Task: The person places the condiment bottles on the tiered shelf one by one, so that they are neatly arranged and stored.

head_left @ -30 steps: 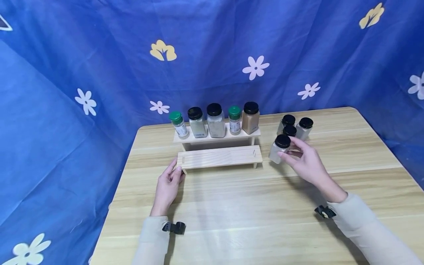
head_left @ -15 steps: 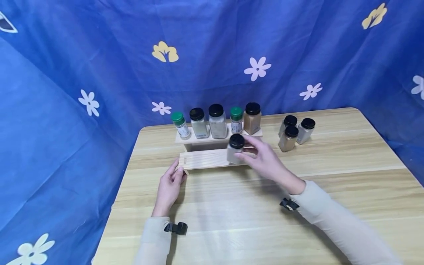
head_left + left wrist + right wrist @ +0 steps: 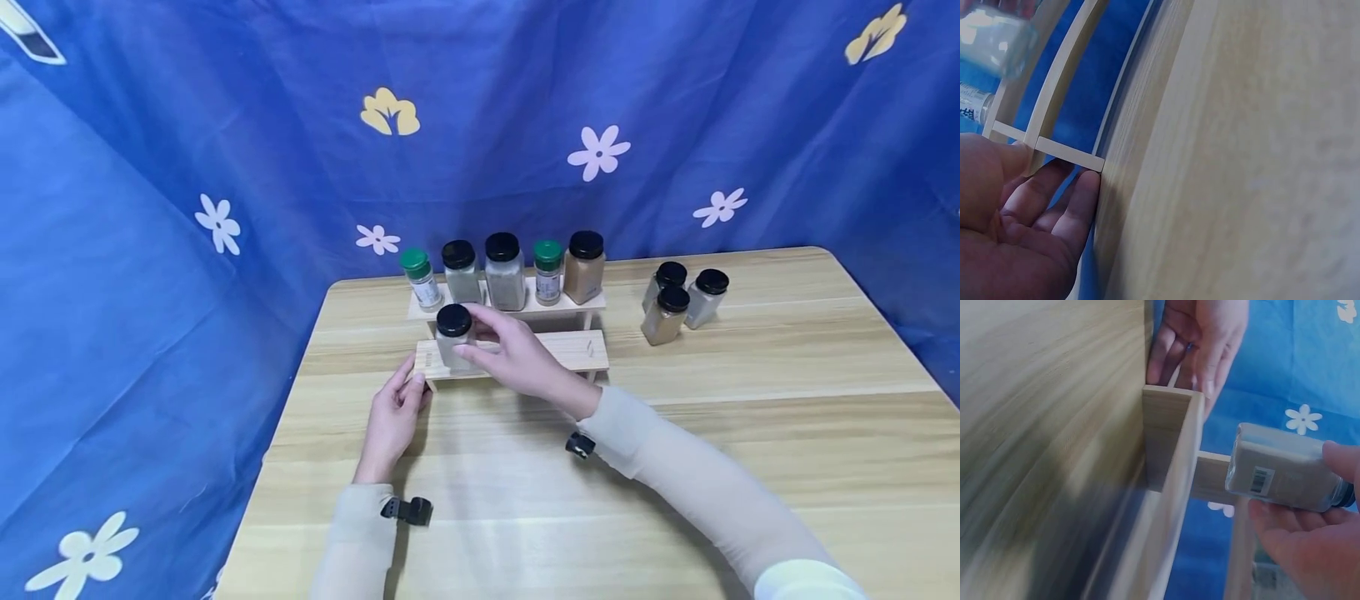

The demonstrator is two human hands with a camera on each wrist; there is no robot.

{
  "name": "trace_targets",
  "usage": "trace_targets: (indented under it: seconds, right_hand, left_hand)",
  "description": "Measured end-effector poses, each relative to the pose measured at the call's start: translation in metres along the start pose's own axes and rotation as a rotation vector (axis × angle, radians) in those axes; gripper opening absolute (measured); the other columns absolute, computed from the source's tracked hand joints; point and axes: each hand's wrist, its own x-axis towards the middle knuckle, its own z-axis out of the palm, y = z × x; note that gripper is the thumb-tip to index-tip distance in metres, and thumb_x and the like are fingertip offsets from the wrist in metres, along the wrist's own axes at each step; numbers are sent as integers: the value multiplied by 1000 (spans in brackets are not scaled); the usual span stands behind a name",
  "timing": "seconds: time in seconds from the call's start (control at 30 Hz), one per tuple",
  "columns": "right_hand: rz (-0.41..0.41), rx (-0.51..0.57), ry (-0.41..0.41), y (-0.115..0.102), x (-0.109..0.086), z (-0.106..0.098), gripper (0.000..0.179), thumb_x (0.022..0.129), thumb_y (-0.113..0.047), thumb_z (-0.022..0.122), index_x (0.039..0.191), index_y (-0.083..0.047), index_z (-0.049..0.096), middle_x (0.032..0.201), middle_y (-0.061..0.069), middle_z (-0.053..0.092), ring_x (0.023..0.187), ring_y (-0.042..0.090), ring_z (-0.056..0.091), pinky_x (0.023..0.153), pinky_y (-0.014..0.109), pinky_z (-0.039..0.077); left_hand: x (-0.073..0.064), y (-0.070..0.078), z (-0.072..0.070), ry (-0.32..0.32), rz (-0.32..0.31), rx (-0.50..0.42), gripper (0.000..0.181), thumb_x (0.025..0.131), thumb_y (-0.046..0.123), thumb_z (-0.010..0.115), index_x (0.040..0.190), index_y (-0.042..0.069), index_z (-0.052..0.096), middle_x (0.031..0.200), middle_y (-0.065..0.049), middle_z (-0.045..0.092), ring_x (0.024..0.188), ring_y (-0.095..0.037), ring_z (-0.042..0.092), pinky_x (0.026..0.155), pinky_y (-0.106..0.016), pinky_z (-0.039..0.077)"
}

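Observation:
A two-step wooden rack (image 3: 551, 343) stands on the table. My left hand (image 3: 392, 421) grips the left end of its lower step, thumb at the board's edge and fingers by the end leg, as the left wrist view shows. Just above the left part of that step, my right hand (image 3: 517, 354) holds a clear spice jar (image 3: 1279, 469) by its sides near the black lid. Pale contents and a barcode label show on it. In the right wrist view a small gap separates the jar's base from the board.
On the upper step stand several jars: a green-capped shaker (image 3: 425, 287) at the left, a second green-capped shaker (image 3: 548, 283), and black-lidded jars such as the brown one (image 3: 584, 275). Three black-lidded jars (image 3: 664, 321) cluster on the table at right. A blue curtain (image 3: 480, 150) hangs behind.
My right hand has carried the jar leftward from beside the jar cluster, across the lower step to its left end. My left hand has stayed on the rack. The head view has shifted slightly.

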Motion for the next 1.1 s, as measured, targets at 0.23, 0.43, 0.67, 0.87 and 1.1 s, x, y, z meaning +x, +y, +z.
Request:
trace_targets:
  seconds: [0.23, 0.43, 0.67, 0.87, 1.1]
  right_hand:
    - [-4, -50, -58, 6, 14, 17, 55, 101, -16, 72, 152, -8, 53, 147, 10, 64, 129, 27, 67, 116, 35, 56]
    - [-2, -47, -95, 10, 19, 23, 54, 102, -15, 70, 152, -8, 52, 148, 10, 62, 130, 26, 66, 118, 33, 55]
    - [6, -39, -81, 16, 20, 25, 55, 100, -13, 73, 151, -8, 53, 146, 11, 63, 131, 25, 65, 119, 36, 54]
    - [2, -16, -59, 13, 18, 18, 64, 95, -11, 80, 152, -4, 51, 148, 13, 61, 133, 28, 64, 120, 34, 54]
    - [34, 28, -24, 5, 5, -7, 67, 94, -15, 81, 153, -7, 50, 148, 15, 62, 136, 30, 63, 120, 40, 54]
  left_hand:
    - [-1, -1, 0, 1, 3, 10, 50, 112, 23, 51, 161, 16, 43, 147, -21, 61, 134, -31, 64, 106, -29, 60]
    - [-1, -2, -1, 0, -4, 21, 51, 113, 25, 51, 162, 16, 42, 146, -21, 62, 134, -31, 64, 108, -31, 60]
    - [1, -3, 0, 4, -8, 18, 50, 113, 25, 51, 161, 18, 44, 146, -19, 63, 133, -29, 65, 107, -30, 60]
    - [1, -3, 2, -4, -1, -13, 50, 113, 24, 51, 161, 16, 43, 147, -20, 62, 136, -27, 61, 108, -26, 58]
    - [2, -5, 2, -1, -2, -14, 49, 113, 23, 50, 161, 17, 43, 149, -20, 61, 136, -26, 61, 105, -21, 58]
